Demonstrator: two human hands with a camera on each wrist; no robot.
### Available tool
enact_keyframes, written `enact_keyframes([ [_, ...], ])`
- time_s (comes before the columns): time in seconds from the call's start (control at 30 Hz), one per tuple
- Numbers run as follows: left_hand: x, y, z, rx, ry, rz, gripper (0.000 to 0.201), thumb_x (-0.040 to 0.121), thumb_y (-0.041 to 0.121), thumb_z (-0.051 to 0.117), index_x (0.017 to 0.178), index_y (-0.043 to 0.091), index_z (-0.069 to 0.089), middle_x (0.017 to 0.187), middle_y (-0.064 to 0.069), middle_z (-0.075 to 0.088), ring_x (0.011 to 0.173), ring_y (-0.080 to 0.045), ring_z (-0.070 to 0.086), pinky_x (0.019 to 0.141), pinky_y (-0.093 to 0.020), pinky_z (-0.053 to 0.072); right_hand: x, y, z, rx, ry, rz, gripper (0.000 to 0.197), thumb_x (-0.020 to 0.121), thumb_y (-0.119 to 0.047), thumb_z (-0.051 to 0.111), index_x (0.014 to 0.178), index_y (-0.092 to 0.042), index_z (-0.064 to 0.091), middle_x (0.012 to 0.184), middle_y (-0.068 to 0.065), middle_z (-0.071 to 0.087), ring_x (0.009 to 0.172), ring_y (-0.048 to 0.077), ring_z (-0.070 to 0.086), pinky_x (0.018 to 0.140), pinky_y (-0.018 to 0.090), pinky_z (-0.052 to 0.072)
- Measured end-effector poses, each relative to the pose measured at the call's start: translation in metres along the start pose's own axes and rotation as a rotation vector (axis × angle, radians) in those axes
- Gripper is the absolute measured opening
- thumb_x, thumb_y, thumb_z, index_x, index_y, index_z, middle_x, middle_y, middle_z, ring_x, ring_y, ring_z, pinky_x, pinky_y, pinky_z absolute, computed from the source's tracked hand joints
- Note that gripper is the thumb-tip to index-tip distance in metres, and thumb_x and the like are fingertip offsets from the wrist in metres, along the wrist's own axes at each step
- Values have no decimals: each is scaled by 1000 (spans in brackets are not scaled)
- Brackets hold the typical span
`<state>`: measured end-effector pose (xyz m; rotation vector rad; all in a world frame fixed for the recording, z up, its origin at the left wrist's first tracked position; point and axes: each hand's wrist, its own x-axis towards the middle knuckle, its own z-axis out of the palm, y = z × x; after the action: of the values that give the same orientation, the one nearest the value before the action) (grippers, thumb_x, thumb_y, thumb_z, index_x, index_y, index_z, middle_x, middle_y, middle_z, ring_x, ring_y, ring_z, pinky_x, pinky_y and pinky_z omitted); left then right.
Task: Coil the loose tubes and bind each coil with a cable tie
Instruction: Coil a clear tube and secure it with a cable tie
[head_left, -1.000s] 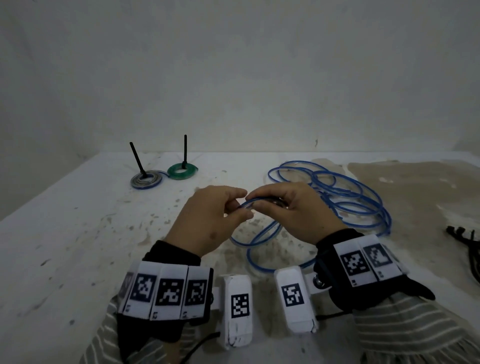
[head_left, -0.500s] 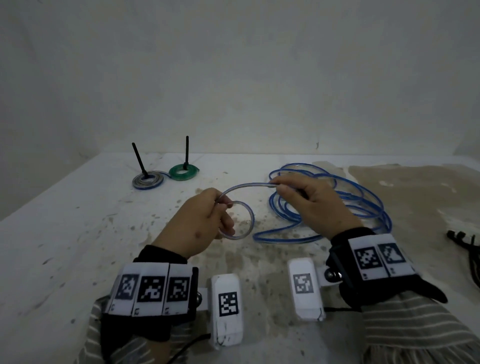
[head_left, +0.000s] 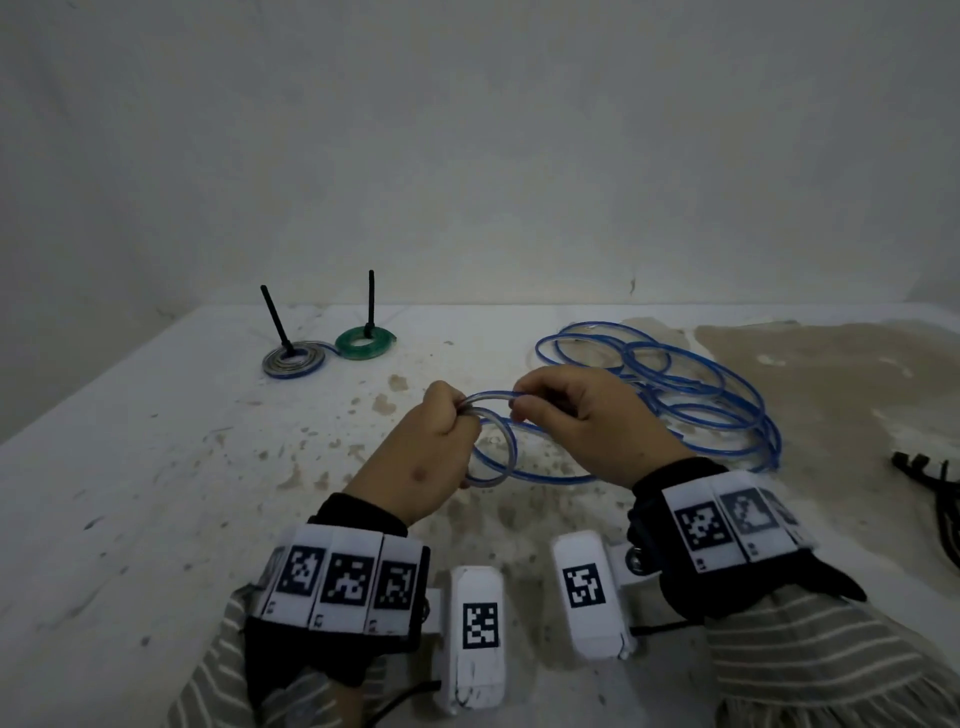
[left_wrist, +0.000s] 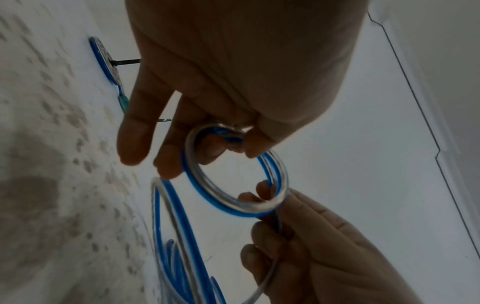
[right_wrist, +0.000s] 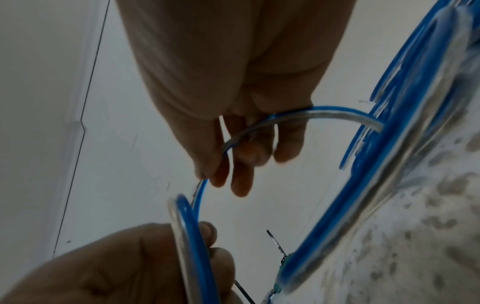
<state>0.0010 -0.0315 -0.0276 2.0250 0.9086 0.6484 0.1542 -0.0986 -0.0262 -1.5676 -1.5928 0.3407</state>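
Observation:
A long blue and clear tube (head_left: 691, 410) lies in loose loops on the white table (head_left: 130, 467), right of centre. One end of it is wound into a small coil (head_left: 493, 452) held above the table. My left hand (head_left: 447, 431) pinches the top of this small coil (left_wrist: 233, 170) between thumb and fingers. Close beside it, my right hand (head_left: 550, 410) pinches the tube (right_wrist: 285, 119) where it runs on to the coil. Two bound coils stand at the far left: a grey-blue coil (head_left: 293, 359) and a green coil (head_left: 363, 343), each with a black cable tie sticking up.
Black cable ties (head_left: 935, 493) lie at the table's right edge. A brown stained patch (head_left: 831, 389) covers the table's right part. A pale wall rises behind the table's far edge.
My right hand swung out to the right with the tube and has come back next to the left hand, laying another turn on the small coil.

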Motion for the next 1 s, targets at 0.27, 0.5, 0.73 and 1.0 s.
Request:
enact_keyframes([
  [0.27, -3, 7, 1, 30, -96, 138, 17, 97, 23, 38, 84, 14, 44, 68, -1, 44, 65, -18, 40, 68, -41, 41, 0, 0, -10, 18, 113, -52, 6, 88, -22, 60, 83, -21, 64, 62, 9, 60, 51, 9, 44, 51, 16, 36],
  [0.5, -7, 8, -1, -19, -183, 144, 16, 96, 25, 38, 82, 20, 43, 70, 0, 42, 62, -13, 36, 63, -27, 34, -2, -4, -16, -15, 131, -81, 7, 87, -17, 61, 85, -14, 67, 71, -18, 60, 70, -7, 57, 65, 6, 43],
  [0.73, -3, 2, -9, 111, -30, 250, 32, 98, 26, 35, 69, 18, 46, 67, 5, 50, 58, -1, 45, 59, -13, 35, -5, -7, -34, 92, 320, -139, 13, 84, -14, 65, 76, -24, 65, 69, 21, 63, 63, 33, 55, 59, 37, 47],
  [1.0, -5, 9, 5, -145, 113, 200, 27, 99, 18, 31, 78, 9, 43, 65, -1, 56, 51, 1, 47, 53, -8, 36, -3, -8, -24, 143, 58, 67, 20, 93, -11, 48, 79, -21, 58, 63, -1, 62, 60, 24, 57, 64, 38, 49],
])
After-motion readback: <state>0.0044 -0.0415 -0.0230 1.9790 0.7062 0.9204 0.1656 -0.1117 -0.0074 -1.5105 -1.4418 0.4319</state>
